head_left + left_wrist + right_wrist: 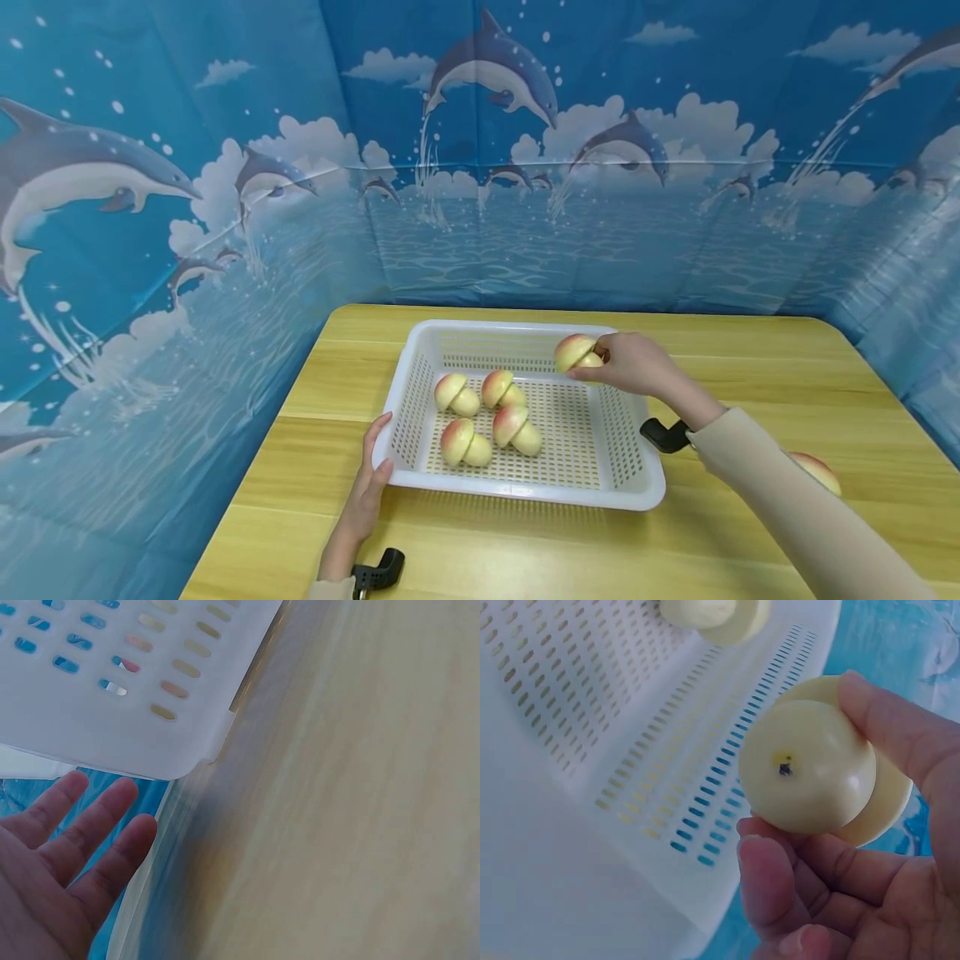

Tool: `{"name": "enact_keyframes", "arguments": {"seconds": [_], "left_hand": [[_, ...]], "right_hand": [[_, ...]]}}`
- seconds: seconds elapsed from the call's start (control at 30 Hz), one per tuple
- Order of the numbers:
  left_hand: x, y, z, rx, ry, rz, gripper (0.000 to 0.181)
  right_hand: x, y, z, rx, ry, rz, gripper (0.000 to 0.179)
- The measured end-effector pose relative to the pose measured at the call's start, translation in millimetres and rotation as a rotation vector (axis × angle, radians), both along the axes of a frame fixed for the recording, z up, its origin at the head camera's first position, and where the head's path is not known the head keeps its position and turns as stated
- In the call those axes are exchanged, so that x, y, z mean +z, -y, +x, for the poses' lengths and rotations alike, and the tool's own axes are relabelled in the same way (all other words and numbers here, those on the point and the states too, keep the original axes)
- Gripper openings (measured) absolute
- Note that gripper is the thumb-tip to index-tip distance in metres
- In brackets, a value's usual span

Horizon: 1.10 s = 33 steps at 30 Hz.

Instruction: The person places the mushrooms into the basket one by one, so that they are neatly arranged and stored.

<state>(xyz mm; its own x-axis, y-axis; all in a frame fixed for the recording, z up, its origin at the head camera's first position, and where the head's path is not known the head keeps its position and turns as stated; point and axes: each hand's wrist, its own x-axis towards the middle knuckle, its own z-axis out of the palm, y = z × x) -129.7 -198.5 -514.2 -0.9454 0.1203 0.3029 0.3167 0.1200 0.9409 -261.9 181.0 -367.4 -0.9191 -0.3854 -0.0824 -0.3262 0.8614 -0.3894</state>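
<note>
Near the far right corner of a white plastic basket, my right hand holds a mushroom-shaped piece with a pink-and-yellow cap and pale stem. In the right wrist view, thumb and fingers pinch this mushroom; its rounded stem end, with a small dark mark, faces the camera. Several similar mushrooms lie in the left half of the basket. My left hand is at the basket's near left corner. Its fingers are straight in the left wrist view, tips right at the rim, thumb hidden there.
Another pink-and-yellow rounded piece lies on the wooden table to the right, partly hidden behind the right sleeve. A blue dolphin-print curtain hangs behind and beside the table. Black camera mounts sit at both wrists.
</note>
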Motion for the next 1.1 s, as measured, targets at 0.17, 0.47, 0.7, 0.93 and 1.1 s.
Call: {"name": "enact_keyframes", "arguments": {"seconds": [0.17, 0.47, 0.7, 0.93, 1.1], "left_hand": [[-0.4, -0.7, -0.1, -0.001, -0.009, 0.004, 0.058], [0.2, -0.7, 0.5, -0.003, -0.012, -0.002, 0.057], [1.4, -0.3, 0.6, -0.005, -0.016, 0.002, 0.057], [1.3, -0.1, -0.1, -0.012, -0.016, 0.011, 0.058], [1.0, -0.1, -0.7, -0.013, -0.014, 0.010, 0.058]], "right_hand": [[-6.1, 8.1, -8.2, 0.044, 0.021, -0.015, 0.053], [-10.1, 16.0, -15.3, 0.037, 0.187, -0.020, 0.051], [-14.9, 23.7, -18.6, 0.052, 0.210, -0.007, 0.053], [-24.7, 30.1, -23.8, 0.052, 0.212, 0.019, 0.048], [-29.4, 33.6, -25.7, 0.043, 0.207, 0.043, 0.047]]}}
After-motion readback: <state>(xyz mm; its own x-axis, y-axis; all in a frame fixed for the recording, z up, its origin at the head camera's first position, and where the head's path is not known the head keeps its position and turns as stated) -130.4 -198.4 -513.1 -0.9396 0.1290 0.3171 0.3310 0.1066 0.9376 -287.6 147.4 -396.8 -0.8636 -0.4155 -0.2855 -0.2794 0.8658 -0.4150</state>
